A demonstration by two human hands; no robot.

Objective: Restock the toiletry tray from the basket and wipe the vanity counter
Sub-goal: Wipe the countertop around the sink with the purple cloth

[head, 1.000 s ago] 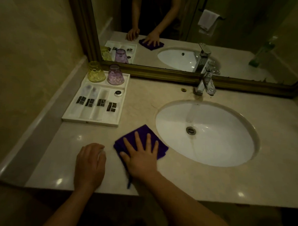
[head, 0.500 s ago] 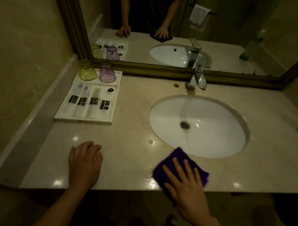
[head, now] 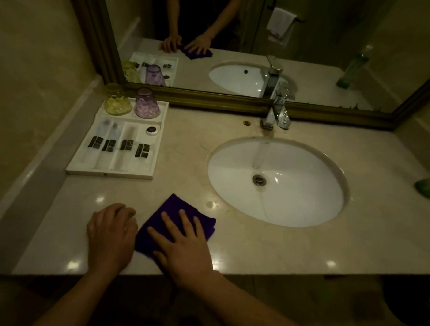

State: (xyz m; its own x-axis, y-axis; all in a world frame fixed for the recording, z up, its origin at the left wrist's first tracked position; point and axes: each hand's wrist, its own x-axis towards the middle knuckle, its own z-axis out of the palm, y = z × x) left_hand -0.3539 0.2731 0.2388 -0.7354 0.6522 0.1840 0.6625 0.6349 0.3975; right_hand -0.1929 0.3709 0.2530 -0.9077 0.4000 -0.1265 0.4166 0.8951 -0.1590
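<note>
A folded purple cloth (head: 173, 210) lies on the beige marble counter (head: 184, 161) near its front edge. My right hand (head: 182, 244) presses flat on the cloth, fingers spread. My left hand (head: 111, 234) rests on the counter just left of the cloth, fingers curled down, with nothing visibly in it. The white toiletry tray (head: 111, 172) sits at the back left and holds several clear tubes with black labels, a small round tin (head: 152, 130), and two upturned glasses, one yellow (head: 116, 99) and one purple (head: 146, 103). No basket is in view.
A white oval sink (head: 276, 182) is set into the counter to the right, with a chrome tap (head: 276, 111) behind it. A framed mirror (head: 237, 41) runs along the back. A green object (head: 427, 186) shows at the right edge. A wall closes the left side.
My right hand has slid the purple cloth from in front of the sink leftward along the front edge, up beside my left hand. The left hand has stayed in place.
</note>
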